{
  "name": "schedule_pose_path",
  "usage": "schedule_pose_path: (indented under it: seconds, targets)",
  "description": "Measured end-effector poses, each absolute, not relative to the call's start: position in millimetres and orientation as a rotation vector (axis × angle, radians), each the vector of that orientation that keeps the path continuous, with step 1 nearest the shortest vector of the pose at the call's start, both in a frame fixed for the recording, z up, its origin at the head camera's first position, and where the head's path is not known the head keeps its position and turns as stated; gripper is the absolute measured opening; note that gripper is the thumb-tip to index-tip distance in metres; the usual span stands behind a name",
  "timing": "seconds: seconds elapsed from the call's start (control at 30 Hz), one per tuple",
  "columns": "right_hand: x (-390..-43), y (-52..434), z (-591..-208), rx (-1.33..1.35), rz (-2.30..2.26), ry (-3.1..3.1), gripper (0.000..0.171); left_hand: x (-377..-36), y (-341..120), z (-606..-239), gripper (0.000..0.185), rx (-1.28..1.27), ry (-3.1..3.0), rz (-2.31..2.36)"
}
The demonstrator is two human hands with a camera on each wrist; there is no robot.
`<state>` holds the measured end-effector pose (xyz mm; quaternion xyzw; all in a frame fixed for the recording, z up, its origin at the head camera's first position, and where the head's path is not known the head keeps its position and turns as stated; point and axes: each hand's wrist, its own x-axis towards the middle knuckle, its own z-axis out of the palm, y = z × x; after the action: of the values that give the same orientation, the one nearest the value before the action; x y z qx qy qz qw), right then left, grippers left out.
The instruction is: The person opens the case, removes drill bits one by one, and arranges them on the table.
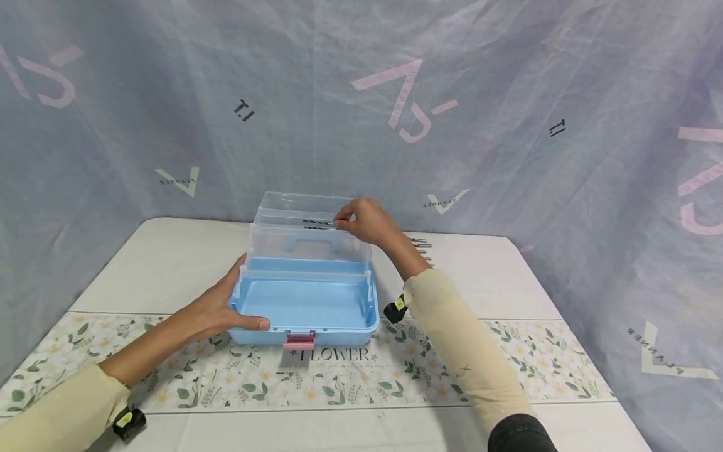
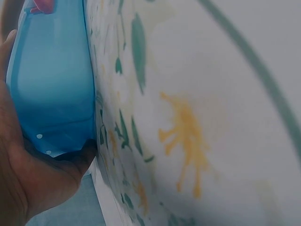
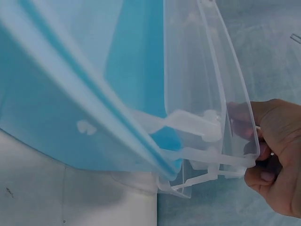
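Note:
A light-blue plastic box [image 1: 305,337] with a pink latch [image 1: 299,341] stands opened out, its clear trays [image 1: 310,250] raised toward the back. My left hand [image 1: 217,307] grips the box's left front corner, the thumb over the front rim and fingers along the side. In the left wrist view that hand [image 2: 42,179] spans the box's end. Over the right end of the upper tray, my right hand [image 1: 367,221] pinches a thin rod with a dark, broken pattern [image 1: 316,228]. Behind clear plastic, its fingertips [image 3: 242,115] partly show.
Several thin rods [image 1: 420,245] lie on the table right of the box, partly behind the right forearm. A floral printed strip [image 1: 339,383] crosses the white table [image 1: 452,301]. Grey-blue cloth [image 1: 316,125] hangs behind and at both sides.

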<state>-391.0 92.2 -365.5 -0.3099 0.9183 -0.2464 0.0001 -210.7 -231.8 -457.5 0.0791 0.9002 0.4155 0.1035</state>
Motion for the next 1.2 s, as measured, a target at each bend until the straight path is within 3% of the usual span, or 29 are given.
schedule_pose_path:
  seconds: [1.2]
  targets:
    - [-388.7,92.0,-359.7,-1.116,-0.612,2.896,0.024,-209.5,-234.0,-458.8,0.159,0.271,2.670,1.271]
